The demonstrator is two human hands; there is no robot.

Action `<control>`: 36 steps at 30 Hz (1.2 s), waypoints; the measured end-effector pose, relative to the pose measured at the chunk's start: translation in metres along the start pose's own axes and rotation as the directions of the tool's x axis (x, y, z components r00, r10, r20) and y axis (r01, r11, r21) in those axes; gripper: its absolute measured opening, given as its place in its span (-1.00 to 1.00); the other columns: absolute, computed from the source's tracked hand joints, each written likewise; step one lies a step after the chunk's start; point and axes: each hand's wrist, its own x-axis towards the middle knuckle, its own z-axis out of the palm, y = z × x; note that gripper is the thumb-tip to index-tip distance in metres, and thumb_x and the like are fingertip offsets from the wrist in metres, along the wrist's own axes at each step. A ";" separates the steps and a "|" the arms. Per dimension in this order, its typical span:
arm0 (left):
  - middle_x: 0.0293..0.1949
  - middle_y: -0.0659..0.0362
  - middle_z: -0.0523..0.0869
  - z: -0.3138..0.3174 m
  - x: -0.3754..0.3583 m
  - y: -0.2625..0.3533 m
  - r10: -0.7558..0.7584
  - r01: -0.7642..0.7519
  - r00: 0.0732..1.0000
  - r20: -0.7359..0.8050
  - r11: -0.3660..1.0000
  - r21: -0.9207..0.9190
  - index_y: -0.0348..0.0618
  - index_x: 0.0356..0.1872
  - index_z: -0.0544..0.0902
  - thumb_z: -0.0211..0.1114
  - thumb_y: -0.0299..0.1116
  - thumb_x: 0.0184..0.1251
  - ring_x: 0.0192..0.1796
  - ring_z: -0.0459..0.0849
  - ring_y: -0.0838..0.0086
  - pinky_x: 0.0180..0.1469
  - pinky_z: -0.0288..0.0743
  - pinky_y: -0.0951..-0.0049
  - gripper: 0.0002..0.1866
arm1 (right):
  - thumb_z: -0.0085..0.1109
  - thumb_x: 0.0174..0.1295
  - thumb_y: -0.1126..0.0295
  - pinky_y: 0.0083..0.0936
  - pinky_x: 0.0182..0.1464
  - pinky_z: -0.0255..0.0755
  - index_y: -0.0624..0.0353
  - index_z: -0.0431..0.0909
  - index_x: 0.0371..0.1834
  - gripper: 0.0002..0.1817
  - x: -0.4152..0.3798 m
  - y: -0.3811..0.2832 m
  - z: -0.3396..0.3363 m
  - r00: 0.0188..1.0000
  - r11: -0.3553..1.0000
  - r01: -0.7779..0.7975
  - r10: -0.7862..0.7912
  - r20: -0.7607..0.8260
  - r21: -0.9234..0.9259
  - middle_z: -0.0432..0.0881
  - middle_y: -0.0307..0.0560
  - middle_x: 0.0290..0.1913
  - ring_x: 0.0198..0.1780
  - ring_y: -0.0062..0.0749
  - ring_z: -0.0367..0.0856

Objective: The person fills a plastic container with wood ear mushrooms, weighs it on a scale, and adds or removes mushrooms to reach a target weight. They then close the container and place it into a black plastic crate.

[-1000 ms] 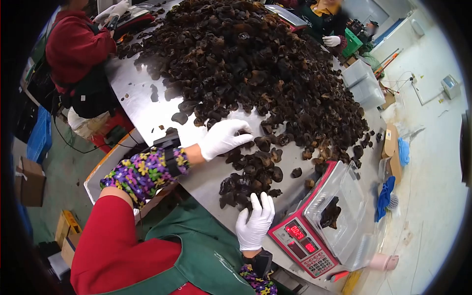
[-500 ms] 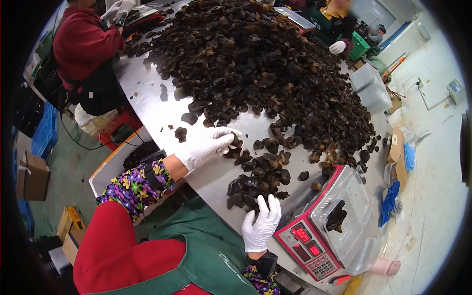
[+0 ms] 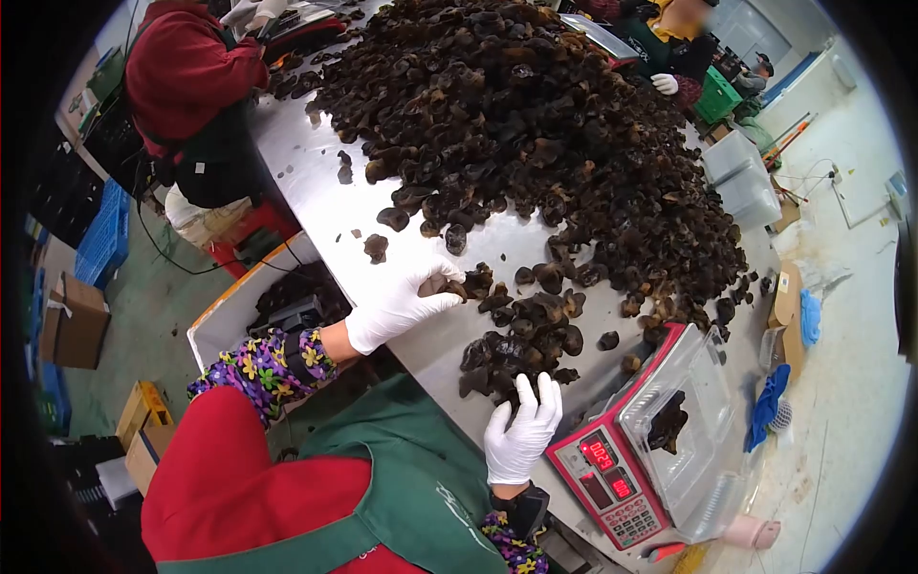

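Note:
My left hand (image 3: 406, 308), in a white glove, pinches a dark brown wood ear mushroom (image 3: 440, 286) between thumb and fingers. Beside it begins a small heap of wood ears (image 3: 524, 337) on the metal table. At the near edge of that heap lies my right hand (image 3: 521, 435), also gloved, fingers stretched out and apart; its fingertips touch or nearly touch the lowest pieces. To its right stands a red digital scale (image 3: 612, 488) with lit red digits. A clear plastic box (image 3: 703, 450) rests on the scale, with some wood ear (image 3: 667, 423) in it.
A large mound of wood ears (image 3: 535, 134) covers the far part of the metal table (image 3: 311, 206). A co-worker in a red sleeve (image 3: 191, 77) stands at the left, another person's gloved hand (image 3: 665, 84) is at the far right. Clear tubs (image 3: 741, 177) and a blue cloth (image 3: 767, 407) lie along the right edge.
My left fingers have closed round a wood ear at the heap's left end. The whole view has shifted slightly; my right hand keeps its place by the heap.

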 end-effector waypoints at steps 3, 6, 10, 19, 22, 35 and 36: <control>-0.32 0.30 0.58 0.005 -0.002 0.001 0.085 -0.083 0.994 -0.069 0.996 0.031 -0.15 -0.03 0.71 0.46 -0.34 0.32 -0.34 0.46 0.60 -0.23 0.44 0.55 -0.74 | 0.23 0.07 0.53 0.08 0.41 0.27 0.13 0.55 0.26 -0.42 0.000 0.000 0.000 1.000 1.000 0.005 -0.005 -0.005 0.001 0.41 0.17 0.36 0.37 0.21 0.34; -0.32 0.24 0.62 -0.002 -0.008 0.022 -0.007 0.012 1.000 -0.025 0.979 0.206 -0.14 -0.03 0.72 0.45 -0.36 0.30 -0.33 0.52 0.56 -0.22 0.49 0.52 -0.75 | 0.23 0.07 0.53 0.08 0.41 0.28 0.13 0.55 0.26 -0.43 -0.001 0.001 0.001 1.000 1.000 0.006 -0.006 -0.006 0.000 0.41 0.17 0.36 0.36 0.21 0.34; -0.18 0.12 0.66 -0.021 -0.033 0.023 -0.007 0.077 0.973 -0.232 0.952 0.296 -0.18 -0.05 0.69 0.41 -0.44 0.27 -0.13 0.66 0.38 -0.11 0.55 0.42 -0.76 | 0.23 0.08 0.53 0.08 0.41 0.28 0.13 0.55 0.26 -0.43 -0.001 0.001 0.000 1.000 1.000 0.008 -0.008 -0.006 0.005 0.41 0.17 0.36 0.37 0.21 0.34; 0.07 -0.01 0.61 -0.099 -0.082 -0.032 0.256 0.303 0.768 -0.587 0.663 0.685 -0.16 0.10 0.63 0.42 -0.45 0.16 0.16 0.56 0.12 0.27 0.43 0.19 -0.57 | 0.24 0.10 0.50 0.07 0.44 0.25 0.12 0.55 0.27 -0.44 -0.001 0.001 0.001 1.000 1.000 0.009 -0.009 0.011 -0.005 0.40 0.15 0.37 0.39 0.16 0.33; 0.04 -0.01 0.61 -0.070 -0.061 -0.025 0.184 0.166 0.843 -0.505 0.806 0.569 -0.17 0.08 0.63 0.39 -0.49 0.20 0.14 0.60 0.12 0.24 0.49 0.23 -0.62 | 0.23 0.11 0.51 0.07 0.44 0.25 0.11 0.55 0.27 -0.44 -0.001 0.000 0.001 1.000 1.000 0.005 -0.005 0.007 -0.019 0.39 0.14 0.37 0.39 0.16 0.33; -0.14 0.11 0.69 0.030 0.034 -0.005 0.124 -0.199 0.974 0.190 0.873 0.445 -0.12 0.03 0.69 0.42 -0.46 0.22 -0.05 0.70 0.22 0.03 0.57 0.28 -0.68 | 0.23 0.11 0.55 0.02 0.45 0.24 0.09 0.56 0.27 -0.44 0.000 -0.001 -0.001 0.999 0.999 -0.034 0.034 -0.005 -0.007 0.39 0.15 0.38 0.41 0.19 0.32; -0.14 0.11 0.69 0.030 0.029 -0.005 0.125 -0.203 0.972 0.201 0.875 0.439 -0.12 0.03 0.69 0.42 -0.46 0.22 -0.05 0.70 0.22 0.03 0.57 0.28 -0.68 | 0.23 0.11 0.55 0.02 0.45 0.24 0.09 0.56 0.27 -0.44 -0.001 -0.001 -0.001 0.999 0.999 -0.044 0.044 -0.006 -0.014 0.39 0.15 0.38 0.41 0.19 0.32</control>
